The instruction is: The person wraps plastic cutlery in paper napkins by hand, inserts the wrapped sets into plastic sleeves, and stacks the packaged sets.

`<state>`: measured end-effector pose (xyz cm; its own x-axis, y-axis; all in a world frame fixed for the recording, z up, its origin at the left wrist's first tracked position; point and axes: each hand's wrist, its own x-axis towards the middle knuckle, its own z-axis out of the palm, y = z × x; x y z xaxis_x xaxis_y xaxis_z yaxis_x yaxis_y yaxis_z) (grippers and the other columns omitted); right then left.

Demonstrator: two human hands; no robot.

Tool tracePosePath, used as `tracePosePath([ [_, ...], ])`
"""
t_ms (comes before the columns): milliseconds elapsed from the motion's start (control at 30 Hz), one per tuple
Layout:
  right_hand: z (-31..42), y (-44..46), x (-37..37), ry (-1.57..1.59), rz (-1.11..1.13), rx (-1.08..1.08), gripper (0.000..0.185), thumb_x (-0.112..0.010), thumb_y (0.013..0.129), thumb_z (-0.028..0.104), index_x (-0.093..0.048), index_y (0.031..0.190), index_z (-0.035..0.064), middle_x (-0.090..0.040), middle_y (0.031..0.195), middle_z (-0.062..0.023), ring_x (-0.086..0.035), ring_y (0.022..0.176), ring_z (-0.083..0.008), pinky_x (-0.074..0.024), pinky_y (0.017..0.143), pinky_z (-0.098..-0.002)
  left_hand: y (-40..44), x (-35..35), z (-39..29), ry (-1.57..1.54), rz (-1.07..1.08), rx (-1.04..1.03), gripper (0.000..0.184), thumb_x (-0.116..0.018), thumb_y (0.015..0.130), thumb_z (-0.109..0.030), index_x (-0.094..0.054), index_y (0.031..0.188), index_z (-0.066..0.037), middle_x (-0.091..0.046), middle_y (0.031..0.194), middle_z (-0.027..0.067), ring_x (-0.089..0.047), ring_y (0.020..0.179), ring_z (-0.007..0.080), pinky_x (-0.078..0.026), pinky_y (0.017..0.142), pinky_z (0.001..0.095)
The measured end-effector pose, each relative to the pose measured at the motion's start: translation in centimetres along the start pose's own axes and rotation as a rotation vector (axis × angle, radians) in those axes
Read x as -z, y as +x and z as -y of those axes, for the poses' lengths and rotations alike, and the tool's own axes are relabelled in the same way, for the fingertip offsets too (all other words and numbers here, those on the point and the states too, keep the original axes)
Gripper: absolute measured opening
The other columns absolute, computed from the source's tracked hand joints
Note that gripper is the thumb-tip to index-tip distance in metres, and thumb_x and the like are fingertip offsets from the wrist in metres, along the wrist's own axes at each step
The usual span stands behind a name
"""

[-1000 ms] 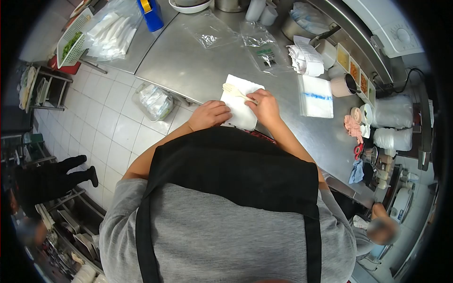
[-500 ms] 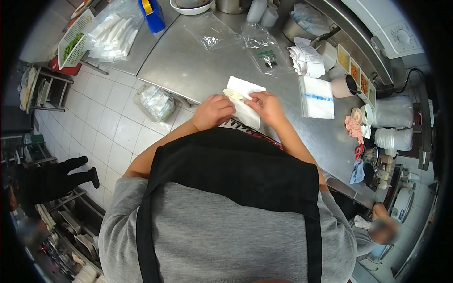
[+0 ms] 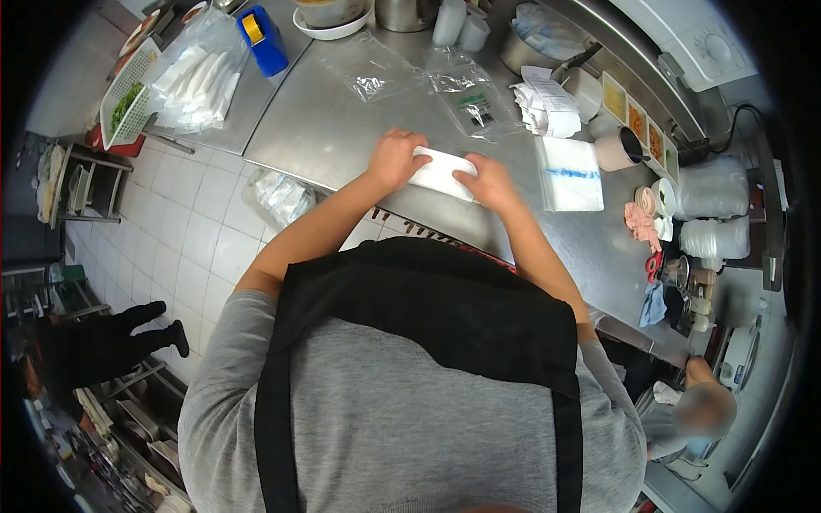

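Note:
A white paper napkin (image 3: 444, 174) lies folded into a narrow band on the steel worktable (image 3: 342, 128), near its front edge. My left hand (image 3: 398, 161) grips the left end, thumb on top of the paper. At the other end my right hand (image 3: 491, 182) holds it with the thumb pressed on the fold. No spoon shows now; whether one lies inside the fold cannot be seen. To the right of my right hand sits a stack of white napkins (image 3: 571, 190) with a blue band across it.
Clear plastic bags (image 3: 469, 98) lie behind the napkin. A blue tape dispenser (image 3: 266, 47) stands back left, beside a bag of white wrapped packets (image 3: 195, 85). Food tubs (image 3: 637, 121) line the right. Red scissors (image 3: 653, 267) lie nearby. Two other people are at the sides.
The pale spoon that lay on the open napkin is out of sight. The napkin is folded narrower, and both hands have moved to its two ends.

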<state>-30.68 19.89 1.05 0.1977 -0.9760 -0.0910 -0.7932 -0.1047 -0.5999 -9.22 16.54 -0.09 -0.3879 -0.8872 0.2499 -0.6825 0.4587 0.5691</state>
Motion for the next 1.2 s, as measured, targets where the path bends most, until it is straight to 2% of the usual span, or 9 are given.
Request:
tracePosePath([
  [200,1.2,-1.1,-1.3,-0.148,-0.404,0.195,0.047,-0.070,0.072,0.014,-0.056,0.115,0.0073,-0.061,0.105,-0.0167,-0.058,0.096,-0.0385,-0.0464,0.085,-0.0449,-0.2,-0.3,-0.4,0.071,-0.063,-0.046,0.020,-0.071,0.074,-0.015,-0.063,0.090,-0.008,-0.059,0.096,0.0094,-0.054,0.093,0.0311,-0.045,0.081,0.0395],
  [300,0.7,0.0,-1.3,-0.176,-0.410,0.452,0.055,-0.068,0.073,0.010,-0.049,0.124,0.0111,-0.060,0.109,-0.0163,-0.058,0.098,-0.0379,-0.0469,0.086,-0.0446,-0.3,-1.0,0.5,-0.007,-0.024,-0.159,0.020,-0.071,0.075,-0.017,-0.060,0.090,-0.009,-0.059,0.090,0.0079,-0.055,0.092,0.0281,-0.045,0.080,0.0393],
  [400,1.5,-0.7,0.1,0.157,0.015,0.212,0.054,-0.063,0.076,0.005,-0.046,0.126,0.0152,-0.061,0.106,-0.0173,-0.058,0.097,-0.0384,-0.0472,0.085,-0.0438,-0.8,-1.0,0.0,-0.211,0.047,-0.144,0.016,-0.069,0.077,-0.013,-0.058,0.088,-0.008,-0.060,0.084,0.0081,-0.057,0.084,0.0266,-0.046,0.075,0.0385],
  [500,1.3,-3.0,2.3,0.234,0.077,0.104,0.055,-0.059,0.078,0.000,-0.044,0.127,0.0178,-0.061,0.105,-0.0182,-0.058,0.098,-0.0384,-0.0471,0.084,-0.0431,0.1,-1.6,-2.3,-0.378,0.147,0.008,0.014,-0.067,0.079,-0.011,-0.057,0.089,-0.008,-0.061,0.081,0.0084,-0.058,0.079,0.0258,-0.047,0.071,0.0380],
  [700,-8.0,-12.2,6.9,0.256,-0.406,0.210,0.032,-0.051,0.078,-0.008,-0.063,0.103,0.0093,-0.062,0.099,-0.0190,-0.062,0.086,-0.0352,-0.0477,0.077,-0.0392,6.0,-5.5,-7.9,-0.226,0.054,-0.281,0.014,-0.067,0.080,-0.012,-0.060,0.091,-0.008,-0.062,0.085,0.0065,-0.059,0.083,0.0244,-0.048,0.073,0.0360],
  [833,-14.0,-19.6,10.1,0.161,-0.634,-0.314,0.029,-0.052,0.079,-0.008,-0.069,0.096,0.0079,-0.061,0.091,-0.0144,-0.060,0.083,-0.0291,-0.0466,0.079,-0.0319,10.4,-10.6,-14.2,-0.110,0.094,-0.597,0.020,-0.067,0.079,-0.017,-0.064,0.097,-0.009,-0.063,0.094,0.0036,-0.057,0.095,0.0244,-0.048,0.080,0.0355],
  [933,-15.9,-23.2,11.4,0.117,-0.732,-0.481,0.027,-0.053,0.080,-0.005,-0.069,0.097,0.0088,-0.058,0.087,-0.0146,-0.059,0.079,-0.0285,-0.0464,0.077,-0.0311,11.6,-14.5,-19.5,-0.046,0.140,-0.582,0.019,-0.065,0.080,-0.019,-0.067,0.096,-0.010,-0.062,0.098,0.0039,-0.056,0.098,0.0243,-0.048,0.082,0.0349],
  [1033,-17.3,-25.1,11.1,0.085,-0.807,-0.469,0.030,-0.051,0.079,-0.008,-0.069,0.096,0.0081,-0.053,0.080,-0.0137,-0.055,0.067,-0.0254,-0.0449,0.064,-0.0304,12.5,-19.1,-19.0,0.106,0.154,-0.678,0.018,-0.065,0.078,-0.020,-0.065,0.092,-0.009,-0.059,0.096,0.0039,-0.054,0.097,0.0247,-0.049,0.081,0.0359],
  [1200,-19.3,-25.9,10.4,0.091,-0.889,-0.430,0.028,-0.050,0.081,-0.006,-0.069,0.096,0.0081,-0.053,0.081,-0.0139,-0.054,0.068,-0.0262,-0.0452,0.066,-0.0309,13.4,-20.3,-19.2,0.137,0.234,-0.628,0.017,-0.062,0.076,-0.011,-0.064,0.092,-0.009,-0.059,0.098,0.0056,-0.054,0.094,0.0253,-0.048,0.080,0.0372],
])
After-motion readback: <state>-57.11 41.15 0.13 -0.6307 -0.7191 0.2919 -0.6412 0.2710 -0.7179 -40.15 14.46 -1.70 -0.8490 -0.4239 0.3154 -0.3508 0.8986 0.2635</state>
